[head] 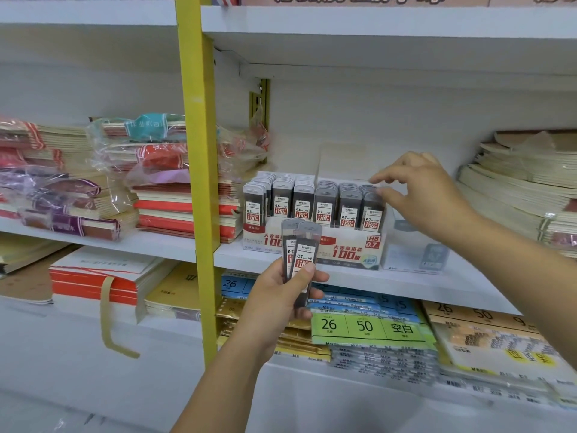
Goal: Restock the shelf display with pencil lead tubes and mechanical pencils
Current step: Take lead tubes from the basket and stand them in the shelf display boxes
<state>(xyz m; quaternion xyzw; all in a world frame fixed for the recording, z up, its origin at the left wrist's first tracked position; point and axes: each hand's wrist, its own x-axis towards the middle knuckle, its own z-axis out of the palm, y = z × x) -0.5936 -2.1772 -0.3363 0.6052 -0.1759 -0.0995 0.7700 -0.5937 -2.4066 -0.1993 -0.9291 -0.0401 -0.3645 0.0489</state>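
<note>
Two display boxes of dark pencil lead tubes stand side by side on the middle shelf: a 0.5 box (259, 242) on the left and a 0.7 HB box (352, 251) on the right, both packed with several upright tubes (324, 204). My left hand (281, 295) grips two 0.7 lead tubes (304, 260) upright in front of the boxes. My right hand (424, 195) reaches over the right end of the 0.7 box, thumb and forefinger at the top of the rightmost tube (373, 210). No mechanical pencils are visible.
A clear plastic box (415, 251) sits right of the lead boxes. Stacks of notebooks (518, 189) lie at the right, wrapped notebook bundles (150, 170) at the left. A yellow upright post (199, 170) divides the shelves. Packs of label sheets (368, 329) fill the lower shelf.
</note>
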